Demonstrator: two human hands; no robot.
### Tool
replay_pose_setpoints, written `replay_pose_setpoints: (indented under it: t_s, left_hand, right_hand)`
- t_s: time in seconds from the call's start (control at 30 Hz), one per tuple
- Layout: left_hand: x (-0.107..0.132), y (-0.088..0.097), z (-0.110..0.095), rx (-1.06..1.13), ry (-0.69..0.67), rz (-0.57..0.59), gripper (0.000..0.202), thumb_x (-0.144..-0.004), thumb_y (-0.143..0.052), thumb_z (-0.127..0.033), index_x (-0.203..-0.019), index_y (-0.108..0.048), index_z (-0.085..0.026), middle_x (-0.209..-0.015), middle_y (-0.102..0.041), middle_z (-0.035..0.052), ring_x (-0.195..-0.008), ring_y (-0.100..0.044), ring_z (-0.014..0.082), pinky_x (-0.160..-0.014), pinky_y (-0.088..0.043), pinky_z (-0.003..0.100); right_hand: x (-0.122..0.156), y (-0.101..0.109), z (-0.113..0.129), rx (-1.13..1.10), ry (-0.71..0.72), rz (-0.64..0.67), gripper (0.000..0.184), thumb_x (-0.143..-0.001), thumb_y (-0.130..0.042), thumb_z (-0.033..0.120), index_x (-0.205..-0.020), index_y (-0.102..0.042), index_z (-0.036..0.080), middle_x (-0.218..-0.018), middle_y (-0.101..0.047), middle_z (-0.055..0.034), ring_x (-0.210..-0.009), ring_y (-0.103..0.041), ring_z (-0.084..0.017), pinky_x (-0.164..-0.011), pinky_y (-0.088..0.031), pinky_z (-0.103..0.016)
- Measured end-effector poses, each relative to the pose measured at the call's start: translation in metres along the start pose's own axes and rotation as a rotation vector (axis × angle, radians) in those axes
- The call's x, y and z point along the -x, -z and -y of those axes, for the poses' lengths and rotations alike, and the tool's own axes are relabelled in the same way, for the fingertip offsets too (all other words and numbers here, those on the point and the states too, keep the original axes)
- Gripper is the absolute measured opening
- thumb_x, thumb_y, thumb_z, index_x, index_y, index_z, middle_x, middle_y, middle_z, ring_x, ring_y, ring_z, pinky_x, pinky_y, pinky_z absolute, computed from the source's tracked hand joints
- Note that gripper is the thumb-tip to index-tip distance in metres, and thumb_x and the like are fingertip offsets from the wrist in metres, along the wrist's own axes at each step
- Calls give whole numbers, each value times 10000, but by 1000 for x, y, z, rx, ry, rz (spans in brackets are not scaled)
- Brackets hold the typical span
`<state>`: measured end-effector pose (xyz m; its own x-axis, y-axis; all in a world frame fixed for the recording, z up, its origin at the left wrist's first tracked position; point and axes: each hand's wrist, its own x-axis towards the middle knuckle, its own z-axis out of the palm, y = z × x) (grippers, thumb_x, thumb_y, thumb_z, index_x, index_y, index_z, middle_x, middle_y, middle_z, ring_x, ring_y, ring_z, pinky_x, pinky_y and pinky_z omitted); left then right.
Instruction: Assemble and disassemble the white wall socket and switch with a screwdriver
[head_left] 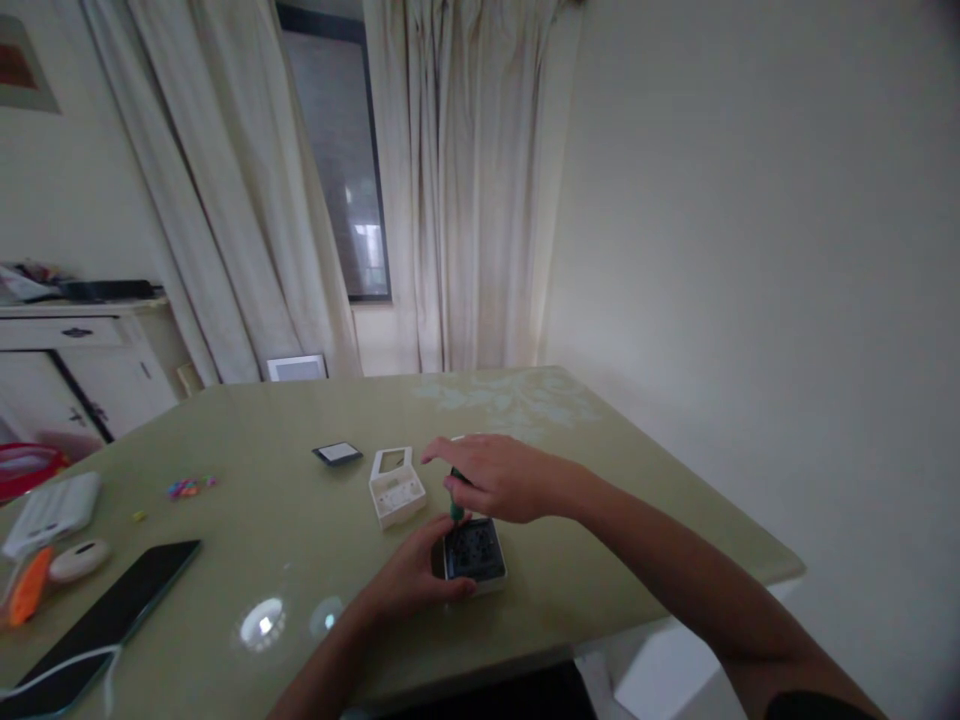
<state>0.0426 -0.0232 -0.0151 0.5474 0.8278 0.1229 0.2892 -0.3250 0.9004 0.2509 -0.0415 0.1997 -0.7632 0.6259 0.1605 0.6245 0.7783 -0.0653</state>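
Two hands on an opened device near the table's front edge

Both hands meet over a small square white device (pixel 475 553) whose dark inside faces up. It lies flat on the pale green glossy table (pixel 300 530), close to the near edge and a little right of centre. The left hand (pixel 420 575) grips the device from its left side, with the fingers curled against the casing and the thumb along the near edge. The right hand (pixel 499 478) hovers just above and behind it, its fingers bent loosely around a green-handled screwdriver (pixel 455 500) and the forefinger stretched out to the left. The shaft points down at the device's far left corner, but whether the tip touches cannot be told.

Just beside the device, to the left and farther back, lies a white plastic cover with a square window (pixel 395 487). Beyond that is a small dark square panel with a pale face (pixel 337 453). Well apart at the left edge lie a black flat tablet (pixel 112 610) with a white cable (pixel 67 665) by it, an orange tool (pixel 28 585), a white oval object (pixel 79 558) and a white ribbed case (pixel 52 505). Several tiny coloured pieces (pixel 191 487) sit between these and the panel. Cream curtains (pixel 465 200) hang on either side of a dark window (pixel 337 150) behind the table.
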Motion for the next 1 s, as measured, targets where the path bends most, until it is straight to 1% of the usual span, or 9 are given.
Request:
replay_pose_setpoints:
  t_s: [0.1, 0.2, 0.3, 0.47, 0.63, 0.73, 0.87, 0.93, 1.0]
  left_hand:
    - [0, 0, -1, -22, -5, -13, 805, -724, -952, -481, -1456, -695, -265, -1495, -693, 122, -1417, -592, 458, -1255, -416, 604]
    - [0, -1, 0, -33, 0, -22, 871, -723, -947, -456, -1522, -648, -284, -1598, -619, 124, -1494, -529, 457, -1285, -377, 604]
    - [1, -1, 0, -39, 3, -24, 878, -738, -939, -449, -1549, -627, -323, -1634, -588, 100, -1528, -501, 437, -1303, -357, 599]
    - [0, 0, -3, -46, -3, -16, 869, -722, -950, -443, -1525, -647, -306, -1600, -621, 109, -1493, -533, 440, -1303, -345, 615]
    - [0, 0, -6, -40, -33, -1, 836, -757, -922, -460, -1526, -641, -292, -1588, -631, 100, -1470, -560, 421, -1281, -397, 571]
    - [0, -1, -5, -49, -37, -5, 846, -740, -936, -479, -1518, -649, -307, -1581, -637, 96, -1473, -556, 425, -1283, -393, 579]
    - [1, 0, -2, -66, -23, -27, 875, -742, -943, -475, -1541, -633, -301, -1589, -629, 110, -1485, -544, 435, -1297, -361, 591]
    - [1, 0, -1, -71, -15, -28, 872, -751, -939, -478, -1545, -631, -295, -1603, -615, 116, -1502, -527, 438, -1305, -350, 587]
    - [1, 0, -1, -71, -16, -21, 869, -751, -940, -480, -1542, -635, -291, -1619, -601, 118, -1513, -516, 436, -1310, -344, 580]
  right_hand:
    - [-2, -5, 5, 93, -171, -30, 397, -1088, -522, 480, -1391, -605, 237, -1176, -820, -127, -1040, -768, -309, -812, -489, -353]
    - [-8, -10, 2, 168, -345, -66, 505, -1128, -380, 568, -1221, -686, 178, -1009, -818, -193, -889, -773, -350, -745, -475, -384]
    - [-9, -5, -6, 133, -261, -26, 391, -1148, -377, 439, -1276, -679, 227, -1031, -832, -122, -899, -772, -298, -754, -463, -351]
    - [-1, 5, -13, 14, -73, 23, 414, -1115, -468, 308, -1523, -537, 290, -1384, -771, -58, -1205, -720, -238, -924, -490, -325]
    - [-3, -7, -17, 96, -351, -61, 447, -1126, -438, 483, -1310, -674, 151, -1031, -818, -197, -960, -764, -357, -803, -493, -402]
    - [-5, -7, -20, 62, -298, -57, 355, -1136, -449, 419, -1304, -669, 198, -1078, -820, -140, -999, -755, -307, -846, -492, -374]
    - [-3, 1, -19, -51, -9, 5, 301, -1107, -559, 325, -1397, -620, 279, -1361, -752, -47, -1230, -685, -209, -990, -470, -301]
    - [-2, 1, -19, -35, -40, -2, 280, -1108, -549, 356, -1350, -652, 260, -1309, -769, -75, -1177, -704, -237, -954, -478, -321]
    - [-4, -3, -20, 19, -193, -40, 331, -1124, -495, 442, -1233, -700, 207, -1134, -805, -134, -1034, -734, -295, -864, -481, -359]
